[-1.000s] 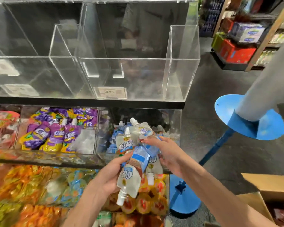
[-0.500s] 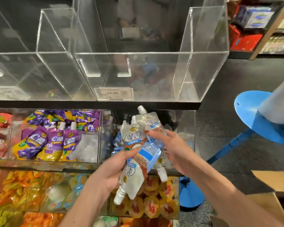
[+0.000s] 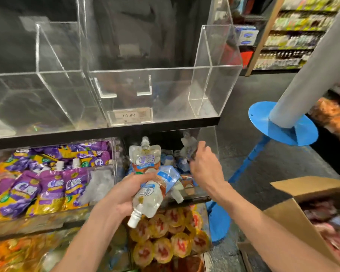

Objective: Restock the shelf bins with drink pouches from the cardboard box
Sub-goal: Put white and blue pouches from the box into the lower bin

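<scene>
My left hand [image 3: 124,195] grips a bunch of clear drink pouches [image 3: 148,199] with blue labels; one stands upright and another hangs spout down. It holds them at the front of the clear bin [image 3: 209,140] on the middle shelf, which has more of these pouches inside. My right hand [image 3: 204,169] reaches deeper into that bin on its right side, fingers curled on a single pouch [image 3: 187,147] that looks blurred. The open cardboard box [image 3: 290,214] sits at the lower right, beside my right forearm.
Purple drink pouches [image 3: 47,185] fill the bin to the left. Clear bins [image 3: 149,89] with a 14.90 price tag stand on the shelf above. Round orange-red packs [image 3: 165,244] lie on the shelf below. A blue stand [image 3: 283,122] with a grey pole is on the right.
My right hand has left the bunch and moved right and back into the bin with one pouch. My left hand still holds the others. The view has tilted and come closer.
</scene>
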Available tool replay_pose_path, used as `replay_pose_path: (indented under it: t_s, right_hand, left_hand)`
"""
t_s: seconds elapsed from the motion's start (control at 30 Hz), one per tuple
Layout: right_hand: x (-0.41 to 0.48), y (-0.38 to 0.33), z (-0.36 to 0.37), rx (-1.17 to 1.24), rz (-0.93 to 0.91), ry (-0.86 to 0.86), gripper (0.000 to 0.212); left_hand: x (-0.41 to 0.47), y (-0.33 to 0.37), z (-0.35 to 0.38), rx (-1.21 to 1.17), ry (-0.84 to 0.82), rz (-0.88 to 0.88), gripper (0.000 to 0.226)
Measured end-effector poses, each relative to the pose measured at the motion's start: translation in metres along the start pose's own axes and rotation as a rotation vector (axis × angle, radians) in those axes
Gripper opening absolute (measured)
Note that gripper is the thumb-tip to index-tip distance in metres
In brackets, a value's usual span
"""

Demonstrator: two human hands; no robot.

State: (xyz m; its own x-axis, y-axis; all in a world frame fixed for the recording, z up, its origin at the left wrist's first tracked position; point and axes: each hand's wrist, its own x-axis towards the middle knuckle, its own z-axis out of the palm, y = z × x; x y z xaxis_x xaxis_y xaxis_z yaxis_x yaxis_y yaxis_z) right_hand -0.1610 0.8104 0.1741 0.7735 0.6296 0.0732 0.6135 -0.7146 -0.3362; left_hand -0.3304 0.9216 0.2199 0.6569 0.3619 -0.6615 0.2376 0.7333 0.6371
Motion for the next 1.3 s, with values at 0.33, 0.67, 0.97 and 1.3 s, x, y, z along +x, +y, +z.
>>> replay_pose_path:
  t_s: [0.33, 0.67, 0.97, 1.3]
  right_hand:
    - [0.044, 0.001, 0.026, -0.372, -0.063, -0.081, 0.05]
    - [0.041, 0.009, 0.033, -0.4, -0.156, -0.393, 0.024]
    - [0.015, -0.006, 0.001, 0.405, -0.001, -0.341, 0.037]
    - [0.01, 0.0, -0.029, 1.089, 0.418, -0.923, 0.018]
  left_hand:
    - [-0.004, 0.003, 0.012, -0.026, 0.036, 0.002, 0.01]
    - [0.007, 0.003, 0.013, -0.078, 0.048, -0.012, 0.018]
    - [0.01, 0.003, 0.014, -0.12, 0.057, 0.032, 0.03]
    - [0.017, -0.005, 0.019, -0.119, 0.031, 0.006, 0.051]
